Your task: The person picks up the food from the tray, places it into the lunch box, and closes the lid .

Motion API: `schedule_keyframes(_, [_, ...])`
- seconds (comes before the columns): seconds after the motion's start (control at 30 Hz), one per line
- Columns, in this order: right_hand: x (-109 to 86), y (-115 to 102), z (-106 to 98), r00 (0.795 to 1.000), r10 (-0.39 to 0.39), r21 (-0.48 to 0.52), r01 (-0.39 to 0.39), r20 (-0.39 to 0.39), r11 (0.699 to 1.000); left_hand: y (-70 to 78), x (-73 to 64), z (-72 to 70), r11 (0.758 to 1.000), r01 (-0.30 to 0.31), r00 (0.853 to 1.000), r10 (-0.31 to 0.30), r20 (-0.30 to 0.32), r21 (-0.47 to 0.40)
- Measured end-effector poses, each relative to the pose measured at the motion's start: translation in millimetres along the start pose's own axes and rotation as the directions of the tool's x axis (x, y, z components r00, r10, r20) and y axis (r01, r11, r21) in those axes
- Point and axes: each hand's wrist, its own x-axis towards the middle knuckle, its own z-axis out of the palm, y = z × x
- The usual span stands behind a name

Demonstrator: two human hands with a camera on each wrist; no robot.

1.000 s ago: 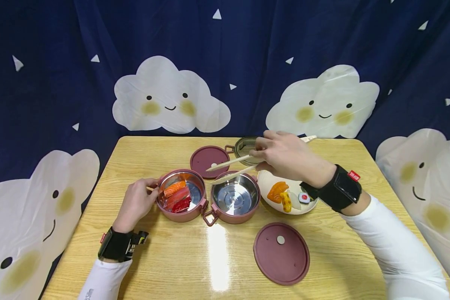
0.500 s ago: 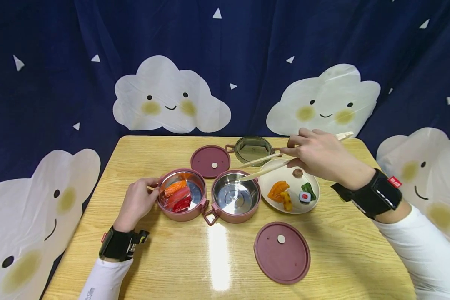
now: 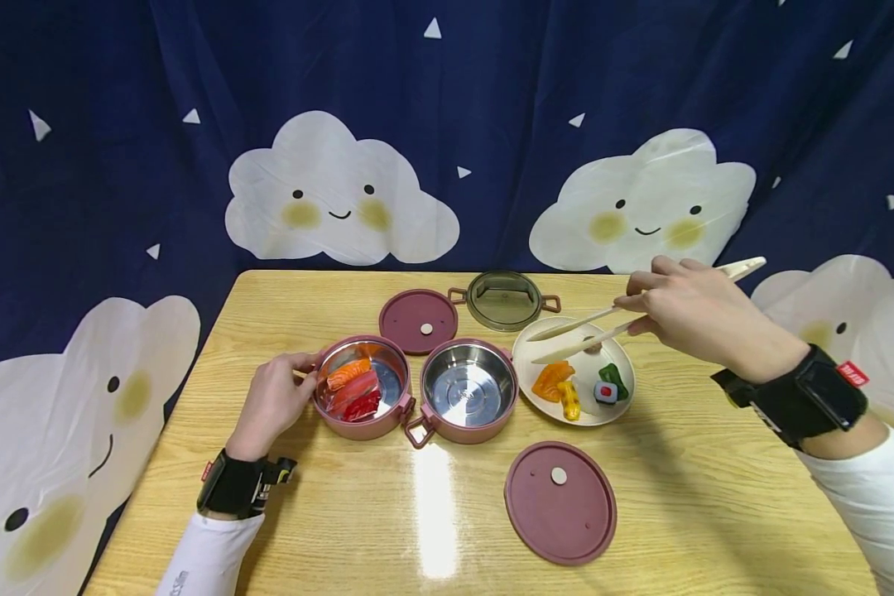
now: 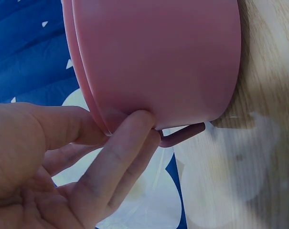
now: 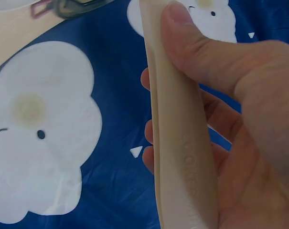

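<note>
My left hand pinches the left pink pot at its left side, with fingertips against the wall near the handle. Inside that pot lie an orange toy sushi piece, a pink one and a dark red one. Wooden-looking tongs are gripped in my right hand, thumb on one arm and fingers around the other side. Their tips are apart, with nothing between them, over the cream plate. On it sit orange, yellow, green and sushi-roll toy pieces.
A second pink pot with a bare steel inside stands between the left pot and the plate. One maroon lid lies in front, another behind the pots. A dark see-through lidded pan stands at the back.
My right hand has carried the tongs rightward from above the second pot to over the plate, uncovering the plate's far part. The left hand keeps its place on the pot.
</note>
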Motion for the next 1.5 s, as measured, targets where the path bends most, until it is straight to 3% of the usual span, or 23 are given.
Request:
schedule_keyframes(0.5, [-11.3,6.7,14.7,0.989,0.059,0.011,-0.061,0.138,0.998,-1.2,-1.2,0.5,1.000,-0.008,1.000,0.008,-0.001,0.004])
schedule_keyframes(1.5, [-3.2,5.8,35.1,0.992,0.014,0.010,-0.015,0.124,1.000,-1.7,-0.1,0.8,1.000,-0.010,1.000,0.010,-0.015,0.000])
